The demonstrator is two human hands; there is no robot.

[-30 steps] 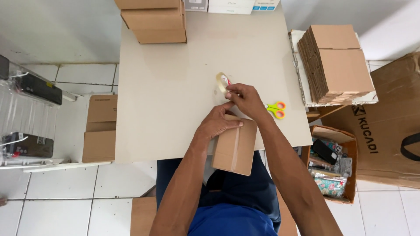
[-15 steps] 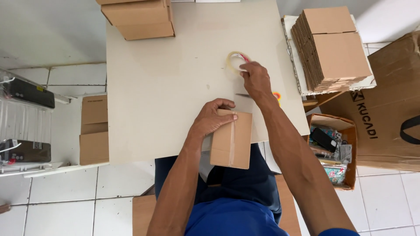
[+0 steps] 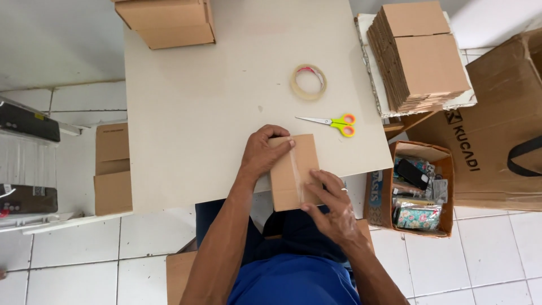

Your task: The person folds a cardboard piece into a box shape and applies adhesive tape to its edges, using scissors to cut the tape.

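Cardboard makes up the small box [image 3: 293,172] that both hands grasp at the near edge of the table [image 3: 226,101], partly hanging over that edge above the person's lap. A strip of clear tape runs along the box's top. The left hand [image 3: 262,153] lies on the far left corner of the box, fingers spread flat over it and pressing down. The right hand [image 3: 333,206] grips the near right corner of the box, thumb on top beside the tape strip.

Beyond the box on the table, a pair of scissors [image 3: 330,122] with yellow and orange handles lies near, and a roll of tape [image 3: 309,82] lies flat further off, past the scissors. More cardboard boxes [image 3: 169,21] sit at the far left corner of the table. Right of the table, a stack of folded flat cartons [image 3: 420,53] rests on a stand, and nearer the person an open carton of small items [image 3: 418,189] stands on the floor.
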